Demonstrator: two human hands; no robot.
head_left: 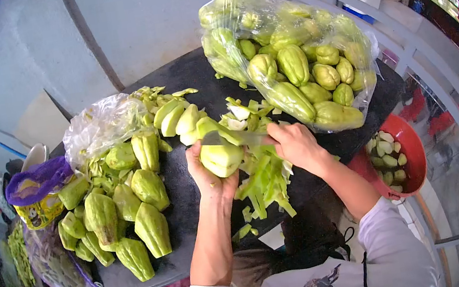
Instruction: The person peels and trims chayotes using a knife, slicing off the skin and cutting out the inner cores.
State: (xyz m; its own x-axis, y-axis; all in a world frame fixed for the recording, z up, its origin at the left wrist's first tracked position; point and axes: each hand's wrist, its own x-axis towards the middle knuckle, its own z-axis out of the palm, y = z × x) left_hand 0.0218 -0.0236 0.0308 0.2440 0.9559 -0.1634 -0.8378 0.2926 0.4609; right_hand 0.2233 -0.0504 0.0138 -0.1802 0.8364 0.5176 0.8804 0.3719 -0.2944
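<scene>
Fingers of the left hand [214, 182] curl around a peeled chayote [222, 160], left of the plastic bag [302, 73]; the right hand [299, 146] clasps a knife [252, 137]. We judge the flesh firm (probably slippery), best cradled from below.

No legible text, label, number or sign.

Left grip [213, 182] cupped, right grip [296, 146] clenched

The held gourd [222, 159] looks smooth, the plastic bag [312, 21] glossy.
</scene>
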